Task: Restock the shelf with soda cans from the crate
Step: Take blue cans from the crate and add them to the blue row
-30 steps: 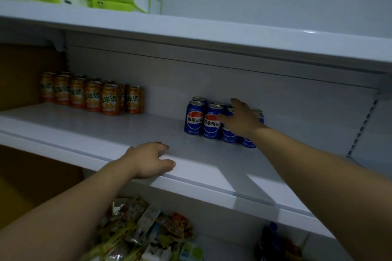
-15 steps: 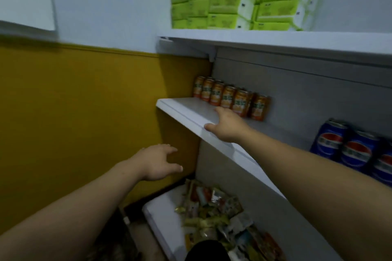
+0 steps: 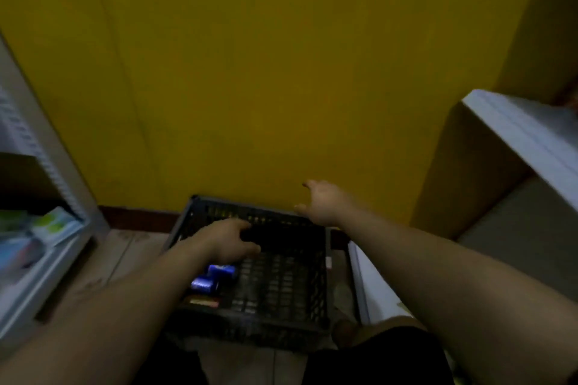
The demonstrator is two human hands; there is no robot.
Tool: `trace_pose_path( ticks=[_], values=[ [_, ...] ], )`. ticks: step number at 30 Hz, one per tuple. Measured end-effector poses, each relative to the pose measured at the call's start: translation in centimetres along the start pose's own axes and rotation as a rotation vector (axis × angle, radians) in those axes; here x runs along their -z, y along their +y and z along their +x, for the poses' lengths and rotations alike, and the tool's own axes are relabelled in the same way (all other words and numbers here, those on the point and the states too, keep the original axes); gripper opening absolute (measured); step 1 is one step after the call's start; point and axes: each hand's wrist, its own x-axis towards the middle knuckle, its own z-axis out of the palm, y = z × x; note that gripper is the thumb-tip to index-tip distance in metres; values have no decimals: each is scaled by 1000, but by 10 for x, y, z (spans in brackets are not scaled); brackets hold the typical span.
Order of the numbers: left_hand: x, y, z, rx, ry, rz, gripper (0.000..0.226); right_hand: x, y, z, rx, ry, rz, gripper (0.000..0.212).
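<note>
Down on the wooden floor [image 3: 125, 256], against the yellow wall [image 3: 266, 87], sits a black lattice crate [image 3: 281, 284]. Two blue soda cans [image 3: 215, 277] lie on their sides in its near-left part (a third, reddish thing beside them is too dim to name). The left hand [image 3: 225, 242] hovers just above the cans, fingers [image 3: 240, 223] loosely bent and apart from the thumb, gripping nothing. The right hand [image 3: 325, 206] hangs over the crate's far-right corner, fingers spread and relaxed. A white shelf [image 3: 525, 134] juts in at right; a shelving unit [image 3: 50, 172] with pale packets [image 3: 53, 225] stands left.
</note>
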Motion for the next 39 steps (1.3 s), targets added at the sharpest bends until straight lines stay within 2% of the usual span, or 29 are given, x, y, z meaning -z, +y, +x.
trace_pose_path(
  ticks=[3, 5, 10, 19, 23, 25, 28, 30, 34, 39],
  values=[
    [-19, -48, 19, 141, -59, -76, 75, -48, -20, 39, 55, -147, -28, 72],
    [-28, -75, 34, 197, -81, -137, 67, -77, -28, 64, 88, -211, -37, 72],
    [-49, -133, 85, 233, -104, -204, 52, -140, -38, 136, 78, -398, 31, 71],
    [-100, -211, 214, 324, -108, -256, 57, -277, -37, 263, 26, -489, 197, 57],
    [-133, -246, 258, 381, -122, -261, 55, -346, -43, 303, 3, -554, 255, 56],
    [-148, -260, 274, 407, -111, -286, 53, -378, -48, 318, -2, -575, 272, 63],
    [-168, -276, 287, 465, -91, -393, 50, -418, -57, 333, -7, -604, 283, 90],
    [-177, -283, 291, 490, -78, -456, 49, -435, -61, 340, -18, -608, 265, 96],
    [-181, -285, 291, 534, -87, -584, 45, -439, -59, 340, -102, -571, 390, 79],
    [-159, -253, 279, 635, 56, -1027, 55, -382, -55, 293, -161, -474, 721, 63]
  ],
)
